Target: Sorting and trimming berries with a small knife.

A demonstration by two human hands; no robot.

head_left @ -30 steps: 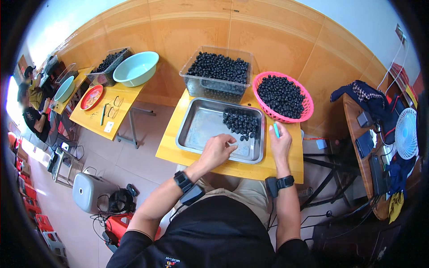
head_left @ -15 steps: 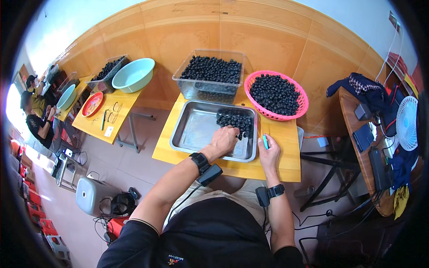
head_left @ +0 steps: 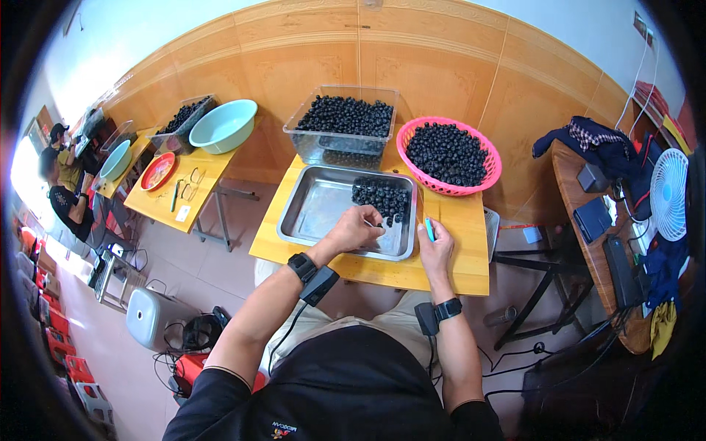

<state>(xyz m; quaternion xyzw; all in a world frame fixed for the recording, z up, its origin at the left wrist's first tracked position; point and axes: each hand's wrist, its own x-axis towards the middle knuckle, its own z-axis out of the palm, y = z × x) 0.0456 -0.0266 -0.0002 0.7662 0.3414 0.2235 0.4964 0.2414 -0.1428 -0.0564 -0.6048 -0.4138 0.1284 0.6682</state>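
A steel tray (head_left: 316,202) lies on the yellow table in front of me, with a heap of dark round berries (head_left: 381,197) in its right part. Over the tray's near right part is my left hand (head_left: 354,229), its thumb and fingertips pinched on what looks like one dark berry (head_left: 380,225). My right hand (head_left: 437,248) is closed round a small turquoise-handled tool (head_left: 429,229) just beyond the tray's right edge; the tool's working end is too small to make out.
Behind the tray stand a clear plastic bin (head_left: 338,151) and a pink basket (head_left: 494,158), both full of berries. A side table (head_left: 165,209) to the left bears a mint basin (head_left: 224,126) and a red plate (head_left: 170,178). At right, a desk (head_left: 570,176) holds a fan (head_left: 669,195). Two people sit far left.
My left hand has drawn back from the berry heap toward the tray's near side, fingers now pinched. The right hand still grips the turquoise-handled tool. The whole view has shifted slightly.
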